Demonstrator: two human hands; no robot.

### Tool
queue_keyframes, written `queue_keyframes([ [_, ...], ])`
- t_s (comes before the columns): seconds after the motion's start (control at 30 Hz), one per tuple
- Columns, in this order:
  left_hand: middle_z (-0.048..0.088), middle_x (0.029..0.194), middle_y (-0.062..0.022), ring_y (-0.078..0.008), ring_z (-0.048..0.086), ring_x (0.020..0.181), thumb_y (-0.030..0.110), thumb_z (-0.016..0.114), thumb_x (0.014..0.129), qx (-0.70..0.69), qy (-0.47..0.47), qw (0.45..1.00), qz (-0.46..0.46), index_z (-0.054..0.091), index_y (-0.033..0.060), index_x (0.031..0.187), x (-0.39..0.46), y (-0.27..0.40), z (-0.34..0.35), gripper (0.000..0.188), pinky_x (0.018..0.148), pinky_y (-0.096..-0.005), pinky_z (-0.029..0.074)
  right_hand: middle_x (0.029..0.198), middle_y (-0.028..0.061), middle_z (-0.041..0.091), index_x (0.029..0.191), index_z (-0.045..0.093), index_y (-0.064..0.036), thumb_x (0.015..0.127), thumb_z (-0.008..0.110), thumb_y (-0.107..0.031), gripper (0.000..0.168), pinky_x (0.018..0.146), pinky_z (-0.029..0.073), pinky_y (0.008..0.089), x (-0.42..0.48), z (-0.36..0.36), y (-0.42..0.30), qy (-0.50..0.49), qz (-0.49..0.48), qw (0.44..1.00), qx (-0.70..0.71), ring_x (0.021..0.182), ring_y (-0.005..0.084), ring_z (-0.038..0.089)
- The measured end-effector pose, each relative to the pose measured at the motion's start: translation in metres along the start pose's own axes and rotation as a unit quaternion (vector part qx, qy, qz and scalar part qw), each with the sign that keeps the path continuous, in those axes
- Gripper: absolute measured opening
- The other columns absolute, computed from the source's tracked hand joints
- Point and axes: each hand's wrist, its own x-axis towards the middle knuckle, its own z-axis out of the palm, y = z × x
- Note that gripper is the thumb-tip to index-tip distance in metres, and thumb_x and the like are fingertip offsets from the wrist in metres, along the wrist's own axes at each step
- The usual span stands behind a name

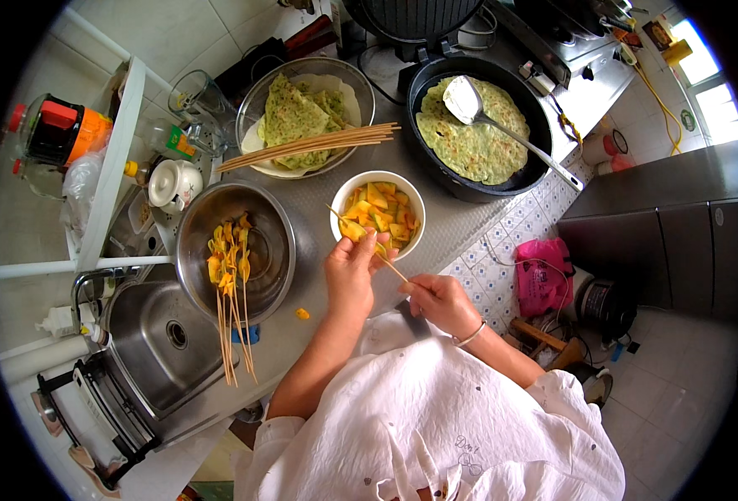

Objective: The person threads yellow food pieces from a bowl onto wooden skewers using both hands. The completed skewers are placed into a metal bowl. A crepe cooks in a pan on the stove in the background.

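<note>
My left hand (358, 263) pinches orange-yellow slices threaded on a wooden skewer (396, 269), over the near rim of a white bowl. My right hand (442, 302) grips the skewer's lower end; its tip points up and left. The white bowl (421, 235) holds many orange slices with green edges. Left of it, a steel basin (286, 275) holds several filled skewers (228, 269), their bare ends over its near rim. A bundle of bare wooden skewers (309, 147) lies across a mesh strainer (241, 116) holding folded green-flecked flatbreads (297, 119).
An open electric griddle (414, 150) at the back right holds a round flatbread (469, 147) and a metal spatula (463, 100). A sink (150, 332) is at the left. One orange piece (302, 313) lies on the counter. A lidded white pot (175, 185) stands behind the basin.
</note>
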Motion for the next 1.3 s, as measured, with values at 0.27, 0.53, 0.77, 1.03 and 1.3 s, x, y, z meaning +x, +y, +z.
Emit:
queue_keyframes([
  [0.27, 0.06, 0.084, -0.0052, -0.011, 0.057, 0.063, 0.017, 0.059, 0.084, 0.21, -0.024, 0.962, 0.172, 0.058, 0.0003, 0.091, 0.028, -0.016, -0.014, 0.018, 0.059, -0.0232, 0.047, 0.057, 0.0006, 0.053, 0.088, 0.063, 0.002, 0.087, 0.052, -0.012, 0.018, 0.047, 0.037, 0.02, 0.0, -0.025, -0.007, 0.069, -0.043, 0.996, 0.025, 0.051, 0.0058, 0.047],
  [0.53, 0.057, 0.079, -0.0071, -0.0254, 0.052, 0.082, 0.008, 0.052, 0.073, 0.708, -0.225, 0.545, 0.389, 0.059, 0.0046, 0.073, 0.055, -0.01, 0.01, 0.008, 0.078, -0.037, 0.041, 0.057, 0.0007, 0.053, 0.088, 0.063, 0.002, 0.087, 0.054, -0.015, 0.019, 0.048, 0.037, 0.0204, -0.014, -0.052, -0.025, 0.116, -0.032, 0.992, 0.022, 0.053, 0.0054, 0.047],
  [0.77, 0.059, 0.076, -0.0083, -0.0272, 0.054, 0.08, 0.008, 0.052, 0.074, 0.691, -0.225, 0.572, 0.381, 0.061, 0.0045, 0.074, 0.068, -0.022, -0.001, 0.01, 0.074, -0.0375, 0.044, 0.061, 0.0019, 0.054, 0.095, 0.062, 0.001, 0.087, 0.053, -0.01, 0.017, 0.048, 0.038, 0.0191, -0.019, -0.055, -0.019, 0.138, -0.052, 0.986, 0.073, 0.051, 0.0054, 0.046],
  [1.03, 0.062, 0.081, -0.0055, -0.009, 0.059, 0.065, 0.003, 0.051, 0.085, 0.244, -0.08, 0.956, 0.144, 0.06, -0.0004, 0.1, 0.047, 0.013, -0.012, 0.018, 0.054, -0.0208, 0.048, 0.064, 0.0077, 0.057, 0.093, 0.06, 0.003, 0.084, 0.055, -0.007, 0.014, 0.049, 0.042, 0.0238, -0.021, -0.046, -0.014, 0.129, -0.116, 0.984, -0.044, 0.052, 0.0116, 0.052],
  [1.3, 0.061, 0.088, -0.0086, -0.0104, 0.059, 0.071, -0.007, 0.054, 0.08, 0.133, 0.018, 0.968, 0.211, 0.056, -0.0043, 0.102, 0.033, 0.033, -0.012, 0.022, 0.066, -0.0212, 0.049, 0.061, 0.0135, 0.054, 0.084, 0.059, 0.003, 0.081, 0.056, -0.006, 0.01, 0.048, 0.042, 0.0308, -0.025, -0.036, -0.026, 0.098, -0.143, 0.971, -0.162, 0.05, 0.0226, 0.055],
])
